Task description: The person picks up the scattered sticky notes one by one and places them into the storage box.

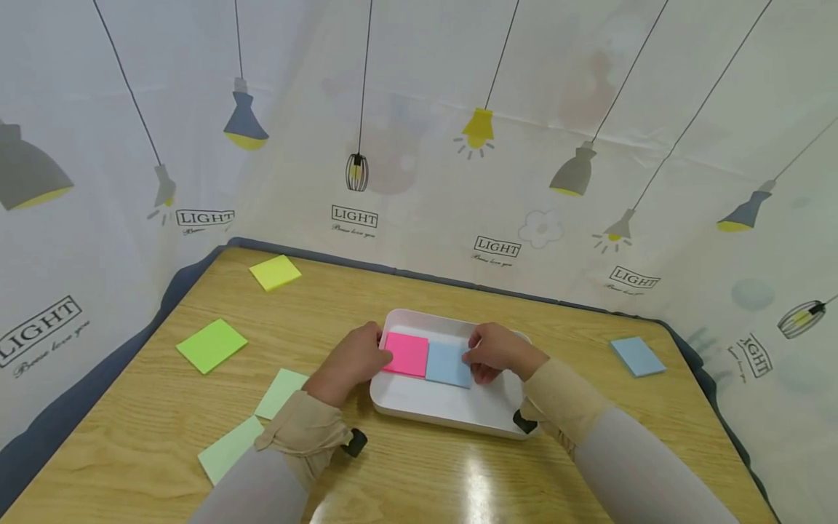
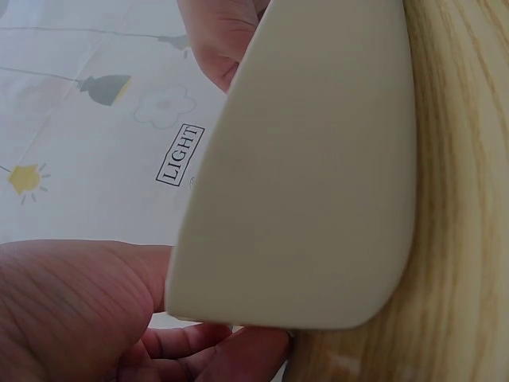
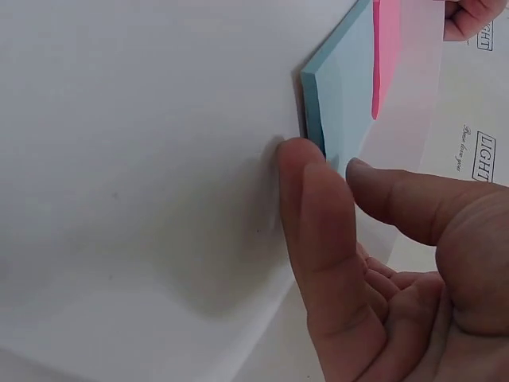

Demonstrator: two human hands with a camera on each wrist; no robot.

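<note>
A white tray (image 1: 452,411) lies on the table, holding a pink sticky note pad (image 1: 407,354) and a blue sticky note pad (image 1: 448,364) side by side. My left hand (image 1: 353,360) grips the tray's left end, its thumb over the rim near the pink pad; the left wrist view shows fingers outside the wall. At the right side of the blue pad, my right hand (image 1: 499,351) pinches the edge. In the right wrist view the thumb (image 3: 390,191) is over the pad's top face and the forefinger is against its side.
A yellow pad (image 1: 275,273) and a green pad (image 1: 212,346) lie at the left of the wooden table (image 1: 563,466). Two pale green pads (image 1: 281,393) are beside my left forearm. Another blue pad (image 1: 638,356) lies at the right. A lamp-print curtain (image 1: 419,131) surrounds the table.
</note>
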